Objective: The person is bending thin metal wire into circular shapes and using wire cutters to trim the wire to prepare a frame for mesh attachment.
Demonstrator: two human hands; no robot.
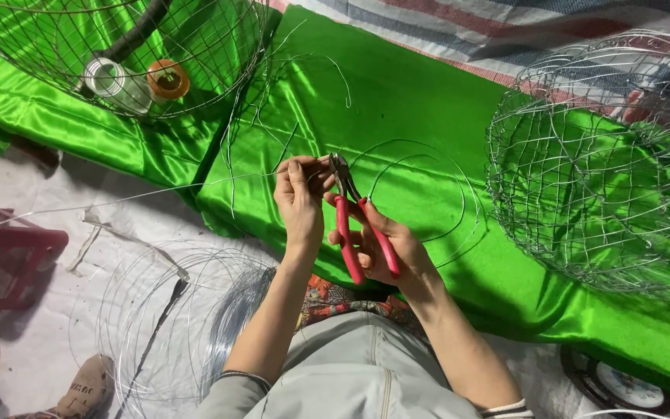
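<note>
My left hand [301,194] pinches a thin steel wire [157,192] between thumb and fingers; the wire runs off to the left. My right hand [385,244] grips red-handled pliers [354,225], whose jaws point up and meet the wire right beside my left fingertips. A wire loop [436,186] curves out to the right of the pliers over shiny green cloth [397,101]. Both forearms rise from the bottom of the view.
A round wire mesh frame [591,178] rests on the cloth at right. Another mesh frame [195,46] at top left covers two tape rolls [137,77]. A coil of wire [172,310] lies on the white floor, a red stool [5,252] at left.
</note>
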